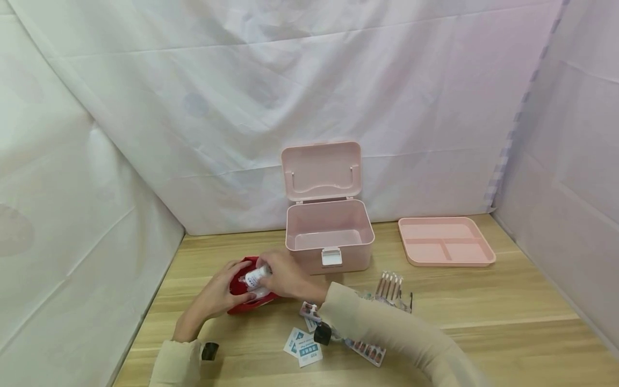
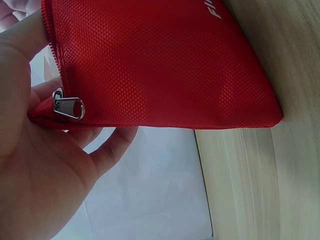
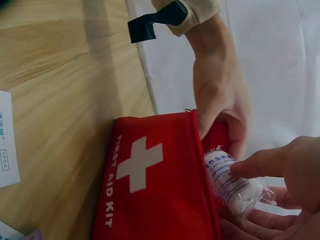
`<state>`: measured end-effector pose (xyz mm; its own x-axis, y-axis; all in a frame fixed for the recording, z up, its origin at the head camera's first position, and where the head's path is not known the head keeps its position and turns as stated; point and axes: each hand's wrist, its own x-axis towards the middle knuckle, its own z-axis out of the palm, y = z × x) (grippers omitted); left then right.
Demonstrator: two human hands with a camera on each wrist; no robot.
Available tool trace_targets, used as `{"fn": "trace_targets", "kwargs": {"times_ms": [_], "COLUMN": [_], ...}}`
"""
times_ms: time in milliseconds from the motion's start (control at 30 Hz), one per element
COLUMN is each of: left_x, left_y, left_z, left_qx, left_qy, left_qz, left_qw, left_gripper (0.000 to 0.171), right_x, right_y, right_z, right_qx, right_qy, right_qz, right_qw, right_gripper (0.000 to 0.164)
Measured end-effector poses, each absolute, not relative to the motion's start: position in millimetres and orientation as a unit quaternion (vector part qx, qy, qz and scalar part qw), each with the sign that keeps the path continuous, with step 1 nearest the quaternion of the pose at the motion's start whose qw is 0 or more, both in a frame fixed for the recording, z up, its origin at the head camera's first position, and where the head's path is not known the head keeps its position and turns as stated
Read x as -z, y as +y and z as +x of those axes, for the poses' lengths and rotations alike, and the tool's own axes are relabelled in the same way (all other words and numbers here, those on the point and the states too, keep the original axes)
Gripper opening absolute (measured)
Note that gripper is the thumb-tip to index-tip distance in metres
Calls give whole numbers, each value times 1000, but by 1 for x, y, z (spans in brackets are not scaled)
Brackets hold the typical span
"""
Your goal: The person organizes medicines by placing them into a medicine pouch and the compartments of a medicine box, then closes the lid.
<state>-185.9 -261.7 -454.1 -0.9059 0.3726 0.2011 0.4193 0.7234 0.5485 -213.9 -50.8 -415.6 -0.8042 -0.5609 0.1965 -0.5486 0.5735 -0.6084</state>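
My left hand grips the side of a red first aid pouch, which has a white cross on its front. In the left wrist view, the thumb and fingers sit on either side of the pouch's unzipped edge, near the metal zipper pull. At the mouth of the pouch, my right hand holds an elastic bandage roll in clear wrapping with blue print. The roll lies partly within the opening. Another whitish item shows inside the pouch, just below the roll in the head view.
Behind the hands stands a pink box with its lid raised. A pink divided tray lies to the right. Near the right forearm are cotton swabs, blister packs and white-and-blue sachets. White cloth surrounds the table.
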Motion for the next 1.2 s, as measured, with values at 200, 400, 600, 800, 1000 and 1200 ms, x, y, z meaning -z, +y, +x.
{"fn": "trace_targets", "kwargs": {"times_ms": [200,400,600,800,1000,1200], "left_x": [454,453,452,452,451,450], "left_y": [-262,-262,-262,-262,-262,-261], "left_z": [-186,-186,-186,-186,-185,-185], "left_qx": [309,304,303,305,306,304], "left_qy": [-923,-922,-926,-928,-929,-931], "left_qz": [-225,-235,-221,-212,-204,-200], "left_qw": [43,54,41,30,25,25], "left_gripper": [73,73,73,74,74,74], "right_x": [422,424,427,431,430,431], "right_y": [-61,-65,-69,-68,-65,-61], "right_z": [-211,-211,-210,-208,-204,-204], "right_qx": [320,288,250,186,151,127], "right_qy": [897,908,918,926,932,930], "right_qz": [-303,-303,-303,-328,-328,-341], "right_qw": [22,36,46,-4,-28,-48], "right_gripper": [24,20,30,33,36,25]}}
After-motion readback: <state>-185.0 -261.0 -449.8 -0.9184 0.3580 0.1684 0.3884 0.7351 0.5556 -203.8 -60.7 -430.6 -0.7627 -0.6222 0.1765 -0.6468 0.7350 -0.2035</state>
